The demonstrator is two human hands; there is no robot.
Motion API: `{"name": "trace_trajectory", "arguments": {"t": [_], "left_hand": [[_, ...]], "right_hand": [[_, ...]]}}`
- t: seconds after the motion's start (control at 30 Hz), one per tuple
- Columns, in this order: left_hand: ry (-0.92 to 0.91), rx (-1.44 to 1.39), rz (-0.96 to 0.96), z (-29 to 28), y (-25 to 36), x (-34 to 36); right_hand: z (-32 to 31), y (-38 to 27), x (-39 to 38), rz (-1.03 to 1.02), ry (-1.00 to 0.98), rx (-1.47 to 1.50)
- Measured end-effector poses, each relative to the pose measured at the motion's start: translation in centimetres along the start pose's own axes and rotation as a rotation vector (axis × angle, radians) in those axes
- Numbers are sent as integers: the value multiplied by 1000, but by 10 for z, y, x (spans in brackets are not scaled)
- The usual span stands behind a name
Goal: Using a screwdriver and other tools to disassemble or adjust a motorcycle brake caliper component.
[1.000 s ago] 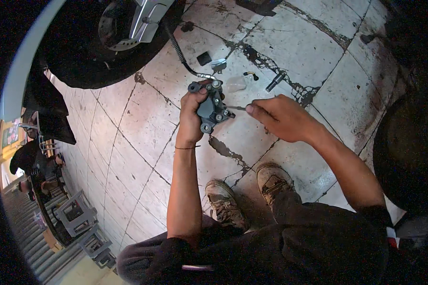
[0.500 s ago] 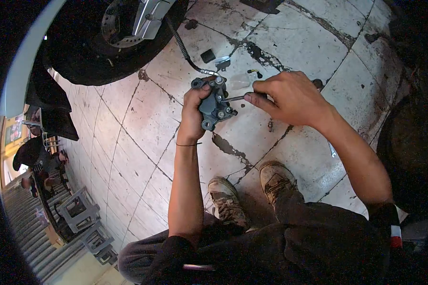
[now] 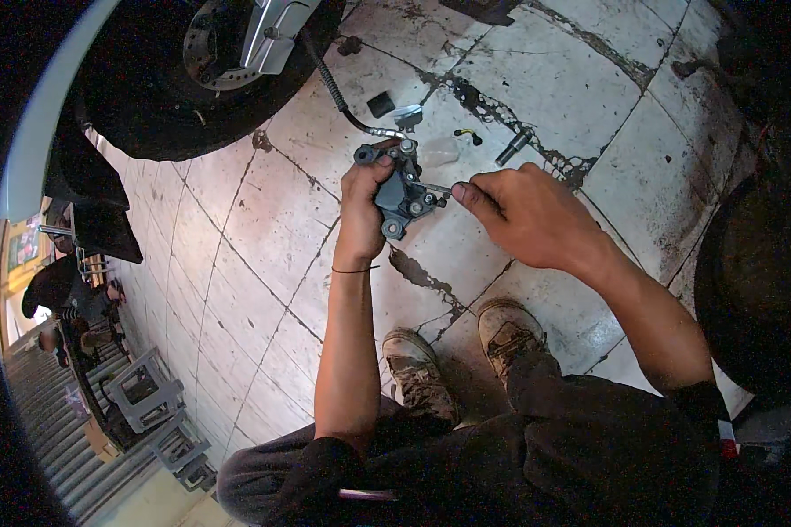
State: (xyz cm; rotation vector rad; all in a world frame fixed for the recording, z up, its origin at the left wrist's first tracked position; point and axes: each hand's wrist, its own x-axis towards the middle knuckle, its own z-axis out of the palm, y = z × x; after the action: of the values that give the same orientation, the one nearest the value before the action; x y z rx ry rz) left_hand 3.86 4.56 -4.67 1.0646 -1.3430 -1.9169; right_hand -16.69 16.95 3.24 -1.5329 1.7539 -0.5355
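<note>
My left hand [image 3: 359, 211] is wrapped round a dark grey brake caliper [image 3: 395, 198], with its thumb across the upper part. A black brake hose [image 3: 330, 86] joins the caliper's top at a metal fitting. From the right, my right hand [image 3: 540, 218] pinches a slim metal tool [image 3: 437, 188] between thumb and curled fingers. The tool's far end meets the caliper's right side, near its bolts; its exact kind cannot be made out. Beyond the caliper, a translucent plastic piece [image 3: 439, 152] and a small yellow-and-black part [image 3: 471, 136] lie on the floor.
A motorcycle wheel [image 3: 228, 123] with a brake disc [image 3: 200, 54] stands at the upper left. On the tiled floor [image 3: 255, 228] lie a dark metal cylinder [image 3: 512, 150], a black square piece [image 3: 380, 104] and a shiny plate [image 3: 408, 115]. My shoes [image 3: 417, 364] are below. Grey stools [image 3: 145, 391] stand far left.
My right hand has turned and shifted slightly down and right, its fingertips closer to the caliper. The caliper has tilted a little. The dark metal cylinder now shows beyond my right hand.
</note>
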Motion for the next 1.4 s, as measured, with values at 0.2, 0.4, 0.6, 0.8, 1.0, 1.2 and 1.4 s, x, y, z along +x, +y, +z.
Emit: {"name": "trace_trajectory", "arguments": {"t": [0.2, 0.4, 0.6, 0.8, 1.0, 1.2, 1.4], "left_hand": [[68, -95, -8, 16, 7, -5], [111, -32, 56, 8, 2, -4], [157, -67, 19, 12, -1, -5], [59, -165, 16, 2, -8, -1], [58, -51, 18, 3, -5, -3], [120, 39, 74, 5, -3, -3], [77, 116, 120, -4, 1, -1]], "right_hand": [[7, 1, -5, 13, 46, 55], [2, -22, -4, 141, -76, 7], [10, 8, 13, 62, -149, 124], [2, 19, 22, 199, -496, 522], [5, 27, 28, 313, -618, 672], [22, 12, 10, 31, -211, 261], [14, -5, 9, 116, -142, 108]]}}
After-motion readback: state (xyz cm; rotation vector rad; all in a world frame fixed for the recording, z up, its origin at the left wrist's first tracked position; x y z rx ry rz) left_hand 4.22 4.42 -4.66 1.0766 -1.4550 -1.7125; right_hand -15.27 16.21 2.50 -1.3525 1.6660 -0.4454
